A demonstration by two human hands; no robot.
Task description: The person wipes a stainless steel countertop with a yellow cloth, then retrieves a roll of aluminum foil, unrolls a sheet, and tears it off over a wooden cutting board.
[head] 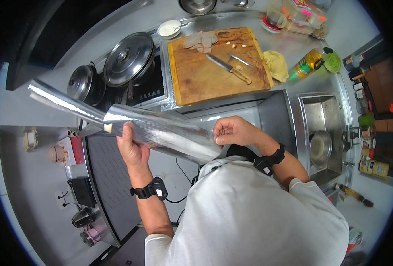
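Observation:
A wide curved piece of shiny silver sheet, seemingly foil (170, 133), lies slantwise in front of my body. My left hand (133, 146) grips its left end, thumb on top. A narrower silver roll (67, 103) runs from that end to the upper left, with a small pale piece where they meet. At the sheet's right end is my right hand (231, 131), fingers curled by the edge; whether they pinch it is unclear. Beyond, a wooden cutting board (196, 79) holds a knife (228, 68), a smaller metal tool (239, 60), sliced meat or fish (201, 41) and several garlic cloves (233, 45).
A lidded pan (129, 60) and lidded pot (85, 83) stand on the stove at left. A bowl of white powder (169, 28) is behind the board. Right of it are a yellow cloth (275, 66) and an oil bottle (306, 65). The sink (321, 111) holds a metal bowl (320, 147).

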